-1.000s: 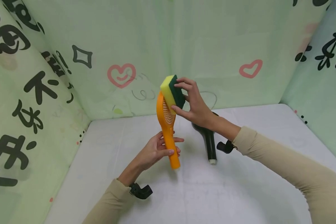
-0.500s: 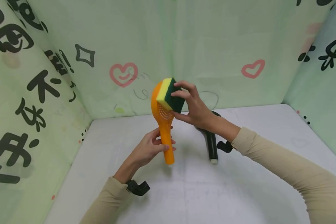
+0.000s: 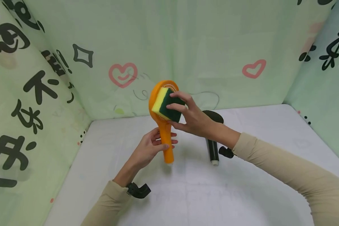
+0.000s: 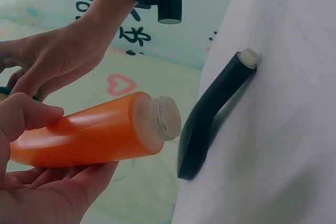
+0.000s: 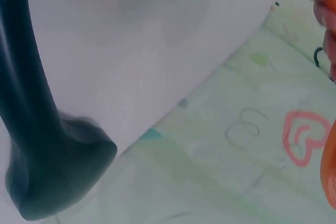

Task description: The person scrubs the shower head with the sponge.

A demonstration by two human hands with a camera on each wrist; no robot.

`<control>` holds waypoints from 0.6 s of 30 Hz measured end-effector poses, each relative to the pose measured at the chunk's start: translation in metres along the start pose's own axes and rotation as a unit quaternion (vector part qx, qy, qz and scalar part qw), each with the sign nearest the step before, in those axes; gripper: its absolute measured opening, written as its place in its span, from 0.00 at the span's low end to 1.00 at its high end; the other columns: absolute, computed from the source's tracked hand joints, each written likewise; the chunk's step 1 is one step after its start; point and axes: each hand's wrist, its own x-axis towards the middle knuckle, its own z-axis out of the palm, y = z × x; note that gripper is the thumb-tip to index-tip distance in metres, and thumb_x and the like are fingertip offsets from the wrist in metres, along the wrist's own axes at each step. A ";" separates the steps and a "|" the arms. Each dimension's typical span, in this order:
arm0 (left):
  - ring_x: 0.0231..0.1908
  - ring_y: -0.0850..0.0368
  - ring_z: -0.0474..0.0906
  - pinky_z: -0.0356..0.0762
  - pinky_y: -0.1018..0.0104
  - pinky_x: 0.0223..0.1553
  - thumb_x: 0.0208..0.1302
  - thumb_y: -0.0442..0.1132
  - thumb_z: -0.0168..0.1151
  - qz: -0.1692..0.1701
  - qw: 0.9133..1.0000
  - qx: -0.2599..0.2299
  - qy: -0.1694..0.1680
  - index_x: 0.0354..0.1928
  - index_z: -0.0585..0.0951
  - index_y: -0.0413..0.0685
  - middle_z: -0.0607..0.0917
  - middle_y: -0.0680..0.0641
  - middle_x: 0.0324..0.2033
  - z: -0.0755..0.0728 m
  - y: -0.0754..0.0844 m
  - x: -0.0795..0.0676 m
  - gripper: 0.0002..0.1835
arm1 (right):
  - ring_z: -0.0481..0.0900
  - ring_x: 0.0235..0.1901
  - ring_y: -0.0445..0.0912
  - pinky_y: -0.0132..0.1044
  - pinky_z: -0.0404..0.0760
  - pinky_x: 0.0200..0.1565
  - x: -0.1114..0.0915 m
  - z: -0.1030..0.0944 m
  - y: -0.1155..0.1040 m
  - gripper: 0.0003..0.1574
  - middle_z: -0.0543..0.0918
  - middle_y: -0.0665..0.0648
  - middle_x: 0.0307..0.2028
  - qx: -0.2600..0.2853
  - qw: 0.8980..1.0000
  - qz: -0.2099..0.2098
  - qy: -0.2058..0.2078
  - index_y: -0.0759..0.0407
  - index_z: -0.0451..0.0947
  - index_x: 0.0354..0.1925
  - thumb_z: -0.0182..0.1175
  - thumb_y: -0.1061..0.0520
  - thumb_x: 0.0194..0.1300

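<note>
In the head view an orange handheld shower head stands nearly upright above the table, its perforated face turned to the right. My left hand grips its handle, the thumb across the front. A yellow and green sponge lies against the perforated face, covering its middle and lower part. My right hand pinches the sponge by its green side. The left wrist view shows the pale threaded end of the orange handle. Only an edge of the orange head shows in the right wrist view.
A black handheld shower head lies on the white-covered table behind and below the right forearm. Green printed curtains stand at the back and both sides. Each wrist carries a black camera mount.
The sponge and right hand have moved down across the shower head's face, baring its top holes. The orange shower head has shifted slightly left, its face turning more toward the viewer.
</note>
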 end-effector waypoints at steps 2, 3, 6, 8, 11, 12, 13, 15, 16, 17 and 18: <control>0.56 0.41 0.83 0.80 0.51 0.58 0.70 0.24 0.56 0.002 1.000 0.000 -0.004 0.72 0.65 0.44 0.79 0.36 0.60 0.000 0.000 -0.001 0.30 | 0.64 0.65 0.65 0.52 0.80 0.60 0.000 0.001 0.000 0.47 0.56 0.67 0.65 -0.011 1.000 -0.021 -0.008 0.52 0.60 0.62 0.78 0.63 0.52; 0.56 0.41 0.83 0.80 0.50 0.58 0.70 0.24 0.56 0.002 1.000 -0.001 -0.007 0.72 0.65 0.44 0.79 0.36 0.60 0.000 0.001 -0.001 0.30 | 0.64 0.65 0.65 0.52 0.80 0.60 0.000 0.001 0.002 0.47 0.56 0.67 0.65 -0.014 1.000 -0.025 -0.008 0.52 0.60 0.61 0.79 0.63 0.52; 0.55 0.41 0.83 0.80 0.51 0.58 0.70 0.24 0.56 -0.004 1.000 0.000 -0.010 0.71 0.66 0.42 0.80 0.35 0.59 -0.001 0.002 -0.002 0.29 | 0.66 0.64 0.65 0.52 0.80 0.59 0.001 -0.003 0.009 0.49 0.57 0.67 0.64 -0.017 1.000 -0.025 -0.001 0.52 0.61 0.61 0.80 0.64 0.50; 0.54 0.42 0.84 0.80 0.51 0.58 0.70 0.24 0.56 -0.007 1.000 0.002 -0.011 0.70 0.66 0.41 0.80 0.35 0.58 -0.001 0.003 -0.002 0.28 | 0.66 0.64 0.65 0.53 0.81 0.59 0.001 -0.006 0.015 0.49 0.57 0.68 0.64 -0.017 1.000 -0.017 0.003 0.52 0.60 0.61 0.80 0.66 0.50; 0.53 0.42 0.84 0.80 0.51 0.58 0.70 0.25 0.57 -0.011 1.000 0.008 -0.010 0.70 0.67 0.40 0.80 0.35 0.57 -0.002 0.004 -0.002 0.27 | 0.65 0.64 0.66 0.55 0.80 0.59 0.001 -0.009 0.023 0.48 0.56 0.69 0.65 -0.014 1.000 0.006 0.014 0.53 0.59 0.61 0.78 0.66 0.52; 0.53 0.43 0.84 0.81 0.51 0.58 0.70 0.25 0.57 -0.013 1.000 0.011 -0.010 0.70 0.67 0.40 0.80 0.36 0.57 -0.002 0.004 -0.003 0.27 | 0.64 0.65 0.65 0.55 0.80 0.59 0.001 -0.011 0.026 0.47 0.56 0.69 0.65 -0.014 0.999 0.019 0.022 0.53 0.59 0.62 0.77 0.66 0.53; 0.52 0.43 0.84 0.81 0.51 0.57 0.70 0.26 0.58 -0.015 1.000 0.014 -0.011 0.70 0.67 0.40 0.80 0.36 0.57 -0.002 0.004 -0.003 0.28 | 0.63 0.66 0.65 0.55 0.80 0.59 0.001 -0.012 0.028 0.47 0.55 0.68 0.66 -0.014 0.999 0.034 0.032 0.53 0.58 0.62 0.77 0.66 0.54; 0.51 0.43 0.85 0.81 0.51 0.57 0.70 0.26 0.58 -0.019 0.999 0.021 -0.016 0.71 0.67 0.41 0.81 0.36 0.56 -0.003 0.003 -0.004 0.28 | 0.62 0.67 0.64 0.55 0.80 0.59 0.002 -0.014 0.032 0.46 0.55 0.68 0.67 -0.013 0.997 0.061 0.053 0.54 0.58 0.62 0.76 0.67 0.55; 0.51 0.43 0.85 0.81 0.51 0.57 0.71 0.26 0.58 -0.020 0.999 0.024 -0.019 0.71 0.66 0.41 0.81 0.36 0.56 -0.003 0.003 -0.005 0.28 | 0.61 0.68 0.63 0.56 0.79 0.60 0.003 -0.015 0.033 0.46 0.55 0.68 0.67 -0.011 0.995 0.073 0.063 0.54 0.58 0.63 0.76 0.67 0.55; 0.51 0.43 0.85 0.81 0.51 0.57 0.71 0.26 0.59 -0.020 0.999 0.024 -0.021 0.71 0.66 0.41 0.81 0.37 0.56 -0.003 0.002 -0.006 0.28 | 0.61 0.69 0.62 0.56 0.80 0.59 0.003 -0.015 0.033 0.46 0.55 0.68 0.68 -0.010 0.994 0.083 0.071 0.54 0.59 0.63 0.75 0.68 0.55; 0.51 0.43 0.85 0.81 0.51 0.57 0.71 0.27 0.59 -0.019 0.999 0.026 -0.023 0.71 0.66 0.41 0.81 0.37 0.56 -0.003 0.002 -0.006 0.29 | 0.61 0.69 0.61 0.55 0.80 0.59 0.004 -0.015 0.033 0.46 0.56 0.68 0.68 -0.010 0.993 0.089 0.074 0.54 0.59 0.63 0.75 0.67 0.55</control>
